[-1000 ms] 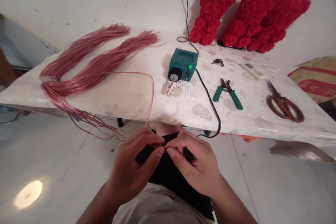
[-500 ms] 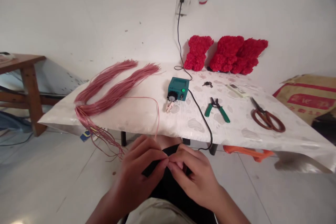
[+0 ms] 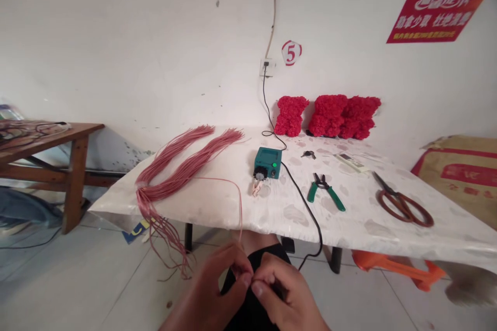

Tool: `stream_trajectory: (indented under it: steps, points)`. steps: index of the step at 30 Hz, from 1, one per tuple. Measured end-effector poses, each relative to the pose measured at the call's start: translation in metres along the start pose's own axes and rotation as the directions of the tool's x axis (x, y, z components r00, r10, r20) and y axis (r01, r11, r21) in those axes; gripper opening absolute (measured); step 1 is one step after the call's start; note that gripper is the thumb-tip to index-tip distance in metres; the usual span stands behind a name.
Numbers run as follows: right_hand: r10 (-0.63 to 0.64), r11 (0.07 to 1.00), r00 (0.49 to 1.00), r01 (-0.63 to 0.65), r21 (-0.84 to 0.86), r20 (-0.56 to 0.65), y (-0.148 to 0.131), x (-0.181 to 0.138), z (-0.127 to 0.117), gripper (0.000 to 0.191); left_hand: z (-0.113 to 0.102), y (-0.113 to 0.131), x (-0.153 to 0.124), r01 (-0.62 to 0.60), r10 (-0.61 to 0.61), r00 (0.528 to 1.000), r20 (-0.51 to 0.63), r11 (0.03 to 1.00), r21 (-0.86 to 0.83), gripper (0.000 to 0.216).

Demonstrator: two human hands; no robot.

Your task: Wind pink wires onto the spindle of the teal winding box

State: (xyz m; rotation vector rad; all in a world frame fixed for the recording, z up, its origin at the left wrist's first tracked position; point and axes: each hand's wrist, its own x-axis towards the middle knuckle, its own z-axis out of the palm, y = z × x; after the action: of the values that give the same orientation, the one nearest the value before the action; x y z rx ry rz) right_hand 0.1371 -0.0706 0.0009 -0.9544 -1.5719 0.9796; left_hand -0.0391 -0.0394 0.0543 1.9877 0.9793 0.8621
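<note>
White wall and pale floor tiles frame a counter (image 3: pixel 217 201) covered with a white patterned sheet. At far left stands a second counter of brown wood (image 3: pixel 50 134). On the white counter's left part lies a bundle of pink cords (image 3: pixel 182 165), with its loose ends hanging over the front edge. A single cord (image 3: pixel 241 204) leaves the bundle, curves over the edge and drops toward the hands below. The left hand (image 3: pixel 215 292) and the right hand (image 3: pixel 287 297) meet fingertip to fingertip in front of the counter. Each hand is closed in a pinch on the end of that cord, above a black garment on the person's lap. Right of the bundle sits a teal box (image 3: pixel 267 162) with a clip (image 3: pixel 256 187) at its front and a black cable (image 3: pixel 308 209) trailing off the edge. Further right lie keys (image 3: pixel 308 154), green pliers (image 3: pixel 325 191), a remote (image 3: pixel 350 161) and brown-handled scissors (image 3: pixel 404 204). Red fluffy shapes (image 3: pixel 328 115) lean against the wall.
</note>
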Motion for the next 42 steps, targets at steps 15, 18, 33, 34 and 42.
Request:
stream_trajectory:
  steps: [15,18,33,34,42]
  points:
    - [0.252,0.947,0.965,-0.26,0.187,0.066,0.0,-0.007,0.0,0.033,-0.002,0.004,-0.002,0.245,-0.256,0.957,0.136,0.965,0.094,0.008]
    - [0.219,0.962,0.975,-0.219,0.16,0.019,-0.004,-0.008,-0.001,0.026,-0.005,0.003,-0.004,0.224,-0.23,0.959,0.167,0.973,0.055,0.012]
    - [0.043,0.986,0.999,-0.038,0.161,-0.027,-0.017,-0.008,-0.009,0.01,-0.008,-0.008,0.005,0.219,-0.092,0.927,0.363,0.92,-0.326,0.027]
    - [0.021,0.993,1.0,-0.019,0.118,-0.018,-0.016,-0.009,-0.01,0.009,-0.01,-0.009,0.008,0.202,-0.074,0.928,0.365,0.923,-0.327,0.028]
    - [-0.108,0.988,0.993,0.112,-0.103,0.049,-0.019,-0.011,-0.014,0.012,-0.014,-0.012,0.026,0.223,-0.033,0.797,0.603,0.944,-0.243,0.029]
